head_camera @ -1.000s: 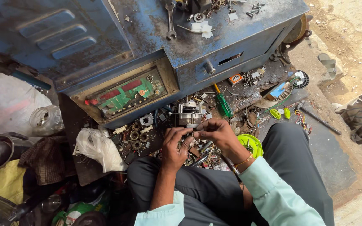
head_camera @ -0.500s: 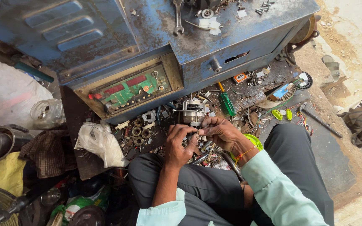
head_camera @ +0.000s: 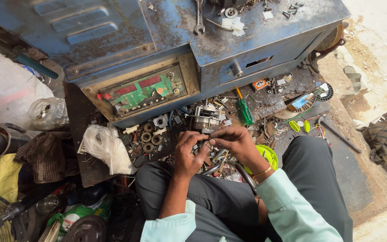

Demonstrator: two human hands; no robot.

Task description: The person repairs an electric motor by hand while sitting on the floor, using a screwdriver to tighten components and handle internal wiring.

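Bright daylight fills the scene, strongest at the upper right, where the pale ground (head_camera: 381, 40) looks almost washed out. The blue metal cabinet (head_camera: 157, 31) shows soft sheen, no harsh glare. The lower left corner lies in deep shadow. Focus is sharp throughout, with slight wide-angle stretching toward the edges.

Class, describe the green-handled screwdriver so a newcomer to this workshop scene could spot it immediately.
Start at the big blue metal cabinet. Just below its round drawer knob, on the cluttered board, lies the screwdriver, beside the small grey motor. Its translucent green handle is the only one among the grey metal scraps.
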